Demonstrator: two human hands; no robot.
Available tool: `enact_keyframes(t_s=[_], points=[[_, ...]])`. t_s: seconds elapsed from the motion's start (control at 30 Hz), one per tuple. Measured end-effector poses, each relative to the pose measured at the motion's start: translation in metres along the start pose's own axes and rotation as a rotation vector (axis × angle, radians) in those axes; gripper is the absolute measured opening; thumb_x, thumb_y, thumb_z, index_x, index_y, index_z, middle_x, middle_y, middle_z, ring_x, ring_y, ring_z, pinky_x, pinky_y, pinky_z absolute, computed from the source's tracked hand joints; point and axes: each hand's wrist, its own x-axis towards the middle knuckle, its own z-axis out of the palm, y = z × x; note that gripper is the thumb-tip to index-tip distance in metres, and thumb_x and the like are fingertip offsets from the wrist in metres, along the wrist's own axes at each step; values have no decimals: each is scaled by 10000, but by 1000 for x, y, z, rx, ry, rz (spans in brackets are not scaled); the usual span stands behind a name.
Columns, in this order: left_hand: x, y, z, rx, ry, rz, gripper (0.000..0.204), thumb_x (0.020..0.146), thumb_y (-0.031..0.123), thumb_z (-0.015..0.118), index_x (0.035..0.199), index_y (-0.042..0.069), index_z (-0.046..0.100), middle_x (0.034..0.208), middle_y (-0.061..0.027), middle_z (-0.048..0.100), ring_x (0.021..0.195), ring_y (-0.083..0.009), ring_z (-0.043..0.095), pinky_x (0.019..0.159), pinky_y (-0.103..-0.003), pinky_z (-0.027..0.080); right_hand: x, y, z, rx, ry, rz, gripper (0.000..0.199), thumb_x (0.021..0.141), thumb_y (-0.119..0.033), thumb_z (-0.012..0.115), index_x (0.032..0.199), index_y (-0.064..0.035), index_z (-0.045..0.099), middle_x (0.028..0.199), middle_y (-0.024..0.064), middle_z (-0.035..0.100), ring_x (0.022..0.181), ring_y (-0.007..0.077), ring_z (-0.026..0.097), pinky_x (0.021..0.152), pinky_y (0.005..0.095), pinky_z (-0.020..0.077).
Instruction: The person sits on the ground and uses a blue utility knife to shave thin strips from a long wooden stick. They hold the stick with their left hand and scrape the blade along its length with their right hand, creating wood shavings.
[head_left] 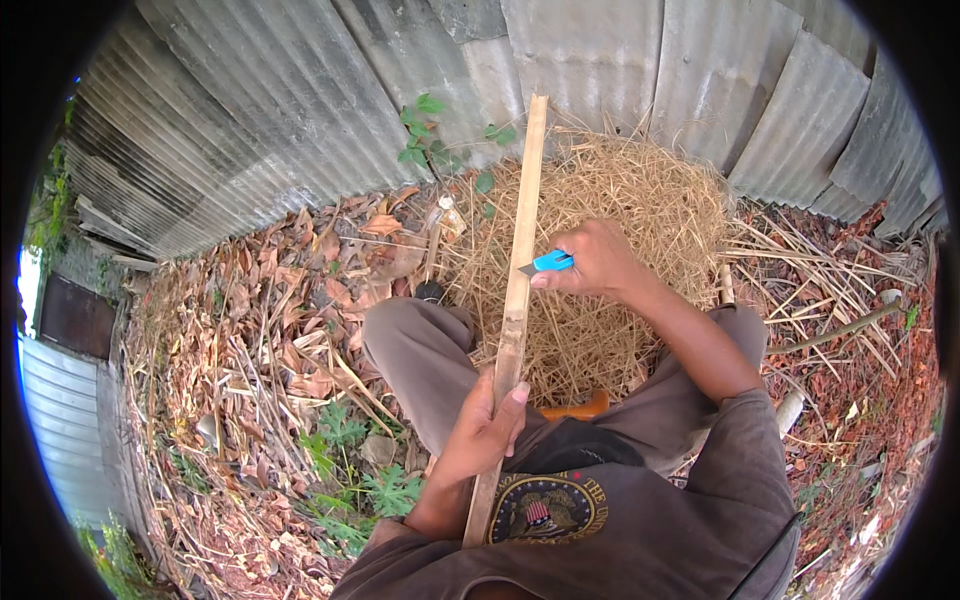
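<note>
A long, pale strip of split bamboo (527, 215) slants away from my chest toward the metal fence. My left hand (487, 422) wraps round its near part, thumb on top, close to my shirt. In my right hand (592, 262) is a blue utility knife (552, 262), gripped with the fingers closed round the handle. Its dark blade meets the strip's surface about midway along, at the right edge. The near end of the bamboo rests against my shirt.
A heap of straw-like shavings (630, 200) lies before my crossed legs. Corrugated metal sheets (290, 110) wall off the far side. Dry leaves (270, 330) cover the ground at left, green plants (390, 490) grow near my left elbow, and thin sticks (830, 290) lie at right.
</note>
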Motion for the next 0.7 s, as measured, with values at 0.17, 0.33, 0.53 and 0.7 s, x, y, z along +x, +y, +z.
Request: enact_keyframes(t_s=[0.17,0.33,0.53,0.7], points=[[8,4,3,38,-55,36,311,1027,260,433,1220,19,398,597,30,392,449,-36,354,386,-194,350,6,22,7,-61,50,34,741,696,-841,521,525,-123,587,425,64,492,392,263,528,389,395,390],[9,-1,2,-2,-93,28,334,1035,270,404,1250,15,386,579,29,386,440,-37,340,378,-193,347,14,49,12,-61,77,94,775,700,-870,465,530,-124,587,438,53,509,398,257,532,394,396,387],[10,-4,1,-6,-97,42,435,1038,282,379,1375,14,317,554,33,374,432,-37,335,364,-174,319,23,57,14,-146,40,46,783,709,-873,443,573,-121,614,476,67,552,436,260,561,411,406,406],[6,-1,0,-14,-118,6,449,1036,279,387,1389,14,308,551,32,369,442,-43,340,367,-177,327,32,91,12,-137,138,205,798,723,-868,427,593,-106,628,486,81,551,469,268,576,438,415,419]])
